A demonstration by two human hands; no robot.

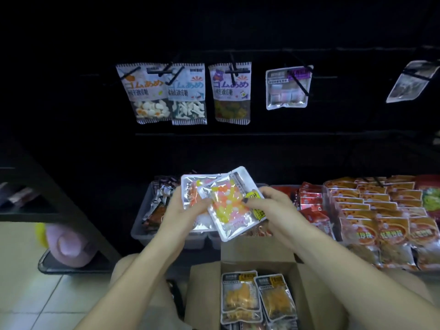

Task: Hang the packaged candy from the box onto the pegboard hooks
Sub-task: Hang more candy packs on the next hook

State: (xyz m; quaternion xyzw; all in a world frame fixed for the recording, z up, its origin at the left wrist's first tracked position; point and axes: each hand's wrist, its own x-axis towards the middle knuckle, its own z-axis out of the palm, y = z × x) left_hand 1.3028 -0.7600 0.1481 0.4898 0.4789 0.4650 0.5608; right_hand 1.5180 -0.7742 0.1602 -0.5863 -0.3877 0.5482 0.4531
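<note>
I hold two candy packets up in front of me, above the open cardboard box (259, 258) that sits low between my arms. My left hand (183, 206) grips the rear packet (190, 186) by its left side, thumb curled over the front. My right hand (269, 203) pinches the front packet (228, 203), the one with yellow, orange and pink sweets showing through its clear window, thumb on its right edge over the yellow label. The front packet lies tilted across the rear one and overlaps it.

More packets (257, 296) with orange contents lie inside the box. Ahead, the dark pegboard (238, 32) carries a row of hanging bags: three striped gummy bags (185, 94) close together on the left, a silver packet (288, 88) on its own hook further right, and another bag (412, 82) at the far right edge, too blurred to read. Below the board, a grey bin (142, 225) holds dark snack packs, and rows of red and orange packs (371, 210) fill the shelf to my right.
</note>
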